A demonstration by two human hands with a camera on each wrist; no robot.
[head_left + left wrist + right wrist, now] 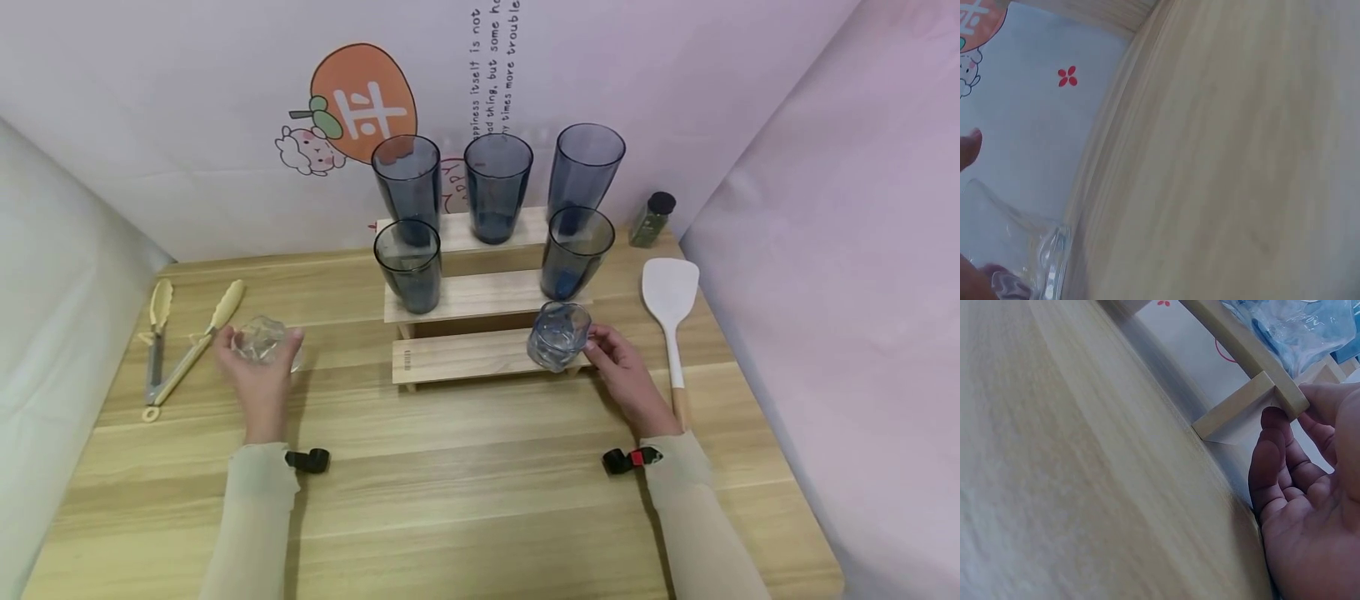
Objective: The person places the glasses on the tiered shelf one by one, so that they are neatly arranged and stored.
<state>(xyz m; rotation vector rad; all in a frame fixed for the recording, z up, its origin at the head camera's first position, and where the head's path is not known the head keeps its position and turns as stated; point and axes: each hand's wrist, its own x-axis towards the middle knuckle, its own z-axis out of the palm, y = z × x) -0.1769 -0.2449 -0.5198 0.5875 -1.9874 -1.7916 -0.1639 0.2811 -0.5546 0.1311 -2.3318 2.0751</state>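
Note:
In the head view, my left hand (258,375) spreads around a clear drinking glass (261,339) over the left of the table. The left wrist view has the thumb (969,149) standing apart from the wall of this clear glass (1016,244), with fingers at the lower left. My right hand (622,375) is beside the right end of the lowest wooden step (465,357), fingertips close to a short bluish glass (558,336) standing there. From the right wrist, loosely curled fingers (1269,462) show below the end of the board (1285,394); the bluish glass (1310,331) is above it.
Tall blue-grey glasses (498,187) stand on the top step, two shorter ones (408,267) on the middle step. Tongs (183,362) lie at left. A white spatula (670,292) and a dark-capped jar (652,220) are at right. A printed cloth (225,100) hangs behind.

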